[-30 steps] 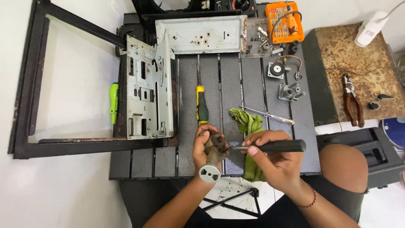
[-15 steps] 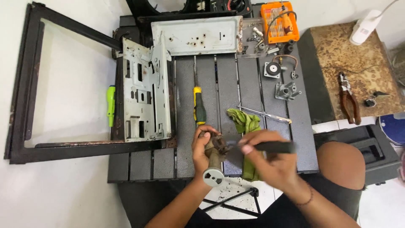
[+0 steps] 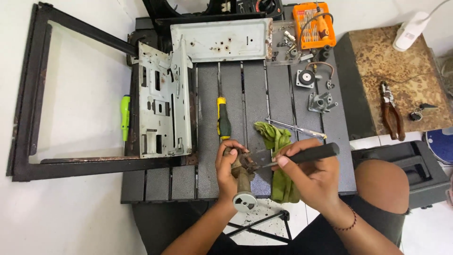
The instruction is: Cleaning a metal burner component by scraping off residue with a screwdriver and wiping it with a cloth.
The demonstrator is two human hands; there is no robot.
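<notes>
At the near edge of the dark surface, left hand fingers clamped on a rusty part, right hand fingers closed round a black-handled tool, green rag beneath.

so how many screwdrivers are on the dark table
2 for certain: a yellow and black screwdriver lying mid-table, and a thin metal one beside the green rag. The right hand holds a black-handled tool, tip unclear.

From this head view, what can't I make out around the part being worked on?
- Tip of the black-handled tool: too small where it meets the rusty part.
- Middle of that part: wrapped by the left hand.
- Tool's grip end: partly covered by the right hand.
- Lower green cloth: behind the right hand.
- Black housing: cut off by the top edge.
</notes>
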